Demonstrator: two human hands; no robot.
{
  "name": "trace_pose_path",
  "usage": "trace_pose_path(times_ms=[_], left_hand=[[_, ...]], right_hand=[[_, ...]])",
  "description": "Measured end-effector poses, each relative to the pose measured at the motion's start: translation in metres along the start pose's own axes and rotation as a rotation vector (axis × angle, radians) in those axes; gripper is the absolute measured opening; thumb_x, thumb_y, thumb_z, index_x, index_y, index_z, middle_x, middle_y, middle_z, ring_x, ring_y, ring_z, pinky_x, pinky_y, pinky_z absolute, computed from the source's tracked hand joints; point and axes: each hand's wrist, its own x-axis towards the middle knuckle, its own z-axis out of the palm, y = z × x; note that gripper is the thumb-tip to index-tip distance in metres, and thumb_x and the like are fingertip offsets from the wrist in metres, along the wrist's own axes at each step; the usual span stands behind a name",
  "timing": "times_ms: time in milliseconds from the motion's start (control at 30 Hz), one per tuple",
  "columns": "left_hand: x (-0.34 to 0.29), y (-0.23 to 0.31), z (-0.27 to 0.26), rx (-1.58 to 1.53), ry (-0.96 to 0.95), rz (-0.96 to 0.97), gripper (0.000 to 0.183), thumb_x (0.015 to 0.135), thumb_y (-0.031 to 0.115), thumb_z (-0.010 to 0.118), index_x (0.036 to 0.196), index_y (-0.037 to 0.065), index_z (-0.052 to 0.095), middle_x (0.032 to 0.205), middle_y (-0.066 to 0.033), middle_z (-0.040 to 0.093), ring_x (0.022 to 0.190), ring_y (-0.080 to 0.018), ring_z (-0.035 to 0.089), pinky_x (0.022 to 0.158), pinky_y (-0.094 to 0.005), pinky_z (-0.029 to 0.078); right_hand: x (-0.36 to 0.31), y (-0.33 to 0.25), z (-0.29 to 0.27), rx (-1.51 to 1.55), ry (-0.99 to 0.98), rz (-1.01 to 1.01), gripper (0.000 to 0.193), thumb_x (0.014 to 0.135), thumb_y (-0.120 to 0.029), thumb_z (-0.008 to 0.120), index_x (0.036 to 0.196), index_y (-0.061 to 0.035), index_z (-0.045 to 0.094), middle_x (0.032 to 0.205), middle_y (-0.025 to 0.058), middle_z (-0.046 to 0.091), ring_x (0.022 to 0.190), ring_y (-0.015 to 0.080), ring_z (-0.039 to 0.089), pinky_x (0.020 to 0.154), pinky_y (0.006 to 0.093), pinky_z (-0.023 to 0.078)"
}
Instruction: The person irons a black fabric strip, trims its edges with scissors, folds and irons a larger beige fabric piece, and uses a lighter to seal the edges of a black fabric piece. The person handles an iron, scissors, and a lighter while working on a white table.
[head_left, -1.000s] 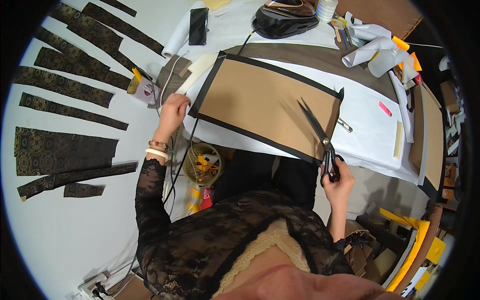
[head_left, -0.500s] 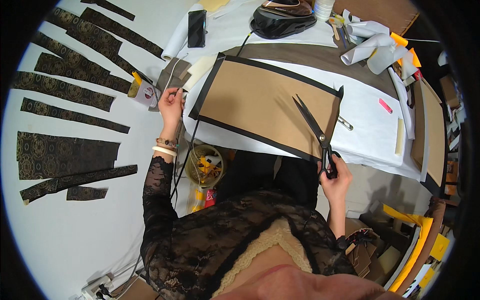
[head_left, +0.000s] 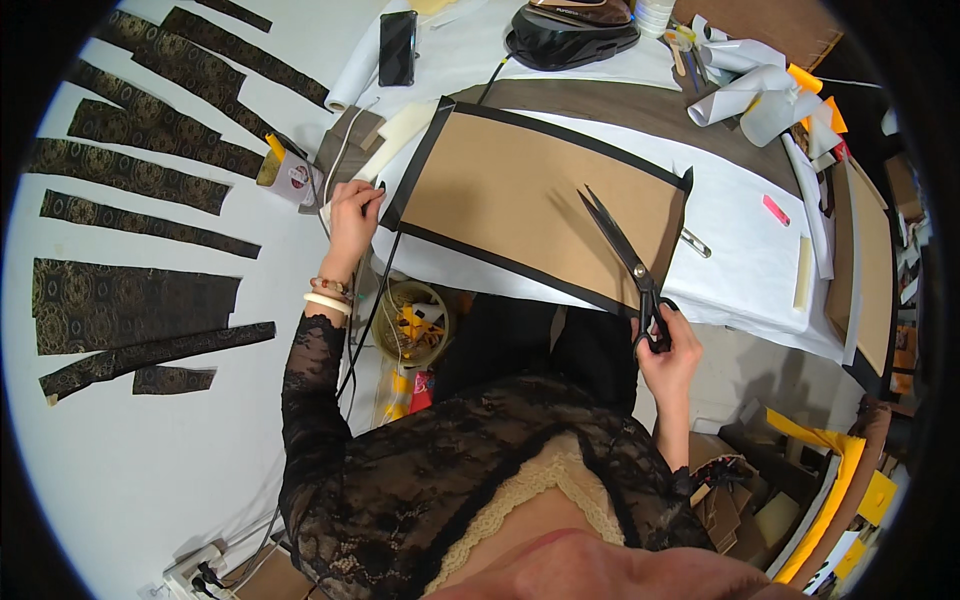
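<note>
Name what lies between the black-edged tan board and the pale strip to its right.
A silvery tool lies there, close to the black-edged tan board, then white covering up to the pale strip; the head view shows this.

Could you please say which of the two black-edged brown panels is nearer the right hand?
It is the central panel, with the scissors in the right hand extending over it; the other panel sits at the far right, beyond the pink tool.
</note>
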Motion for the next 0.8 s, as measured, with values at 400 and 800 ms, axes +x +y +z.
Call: trace_pose_path(times_ms=[400, 800], left_hand=[[-0.003, 0.069, -0.052, -0.464, 0.038, -0.195, 0.019, 0.096, 0.015, 0.052, 0.105, 0.002, 0.061, 0.103, -0.0077, 0.062, 0.094, -0.0197, 0.058, 0.086, -0.0312, 0.045], [-0.061, 0.210, 0.089, -2.001, -0.754, -1.052, 0.050, 0.100, 0.034, 0.046, 0.131, -0.004, 0.042, 0.127, -0.0186, 0.055, 0.109, -0.0336, 0.060, 0.094, -0.0427, 0.052]], right_hand=[[0.002, 0.026, -0.006, 0.459, 0.255, 0.407, 0.026, 0.081, -0.004, 0.074, 0.103, 0.0027, 0.061, 0.082, -0.0043, 0.057, 0.070, 0.0023, 0.048, 0.063, 0.0174, 0.039], [0.036, 0.058, 0.010, 0.770, 0.279, 0.533, 0.021, 0.084, -0.014, 0.072, 0.090, -0.0046, 0.054, 0.078, 0.0007, 0.060, 0.067, 0.0073, 0.056, 0.062, 0.0209, 0.044]])
